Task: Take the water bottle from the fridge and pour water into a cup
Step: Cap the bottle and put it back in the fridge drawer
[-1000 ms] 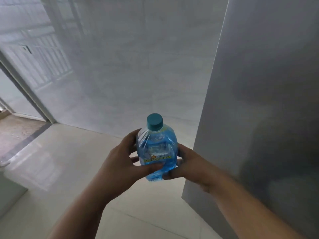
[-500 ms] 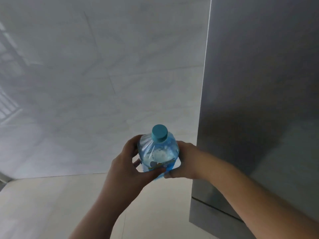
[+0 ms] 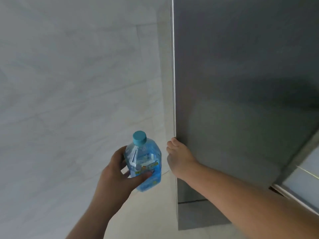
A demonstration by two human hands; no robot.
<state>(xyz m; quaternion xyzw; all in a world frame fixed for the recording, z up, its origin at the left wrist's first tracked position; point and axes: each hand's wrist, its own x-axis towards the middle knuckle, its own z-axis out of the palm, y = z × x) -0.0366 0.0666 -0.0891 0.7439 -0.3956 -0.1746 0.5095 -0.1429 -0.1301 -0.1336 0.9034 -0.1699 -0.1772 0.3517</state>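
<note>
Head view: left hand (image 3: 115, 171) wraps the clear blue plastic water bottle (image 3: 144, 162), teal screw cap (image 3: 139, 138) still on, upright, just left of the tall grey matte fridge door (image 3: 241, 100). Right hand (image 3: 177, 156) has fingers curled round the door's left edge, holding nothing else. Likely closing the door: push flat and steady, keep the bottle vertical. Thin bottle walls look crushable, label glossy; smooth pale tiles on wall and floor. No cup in view.

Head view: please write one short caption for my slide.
Left hand holds a capped water bottle; right hand grips the grey fridge door edge.
</note>
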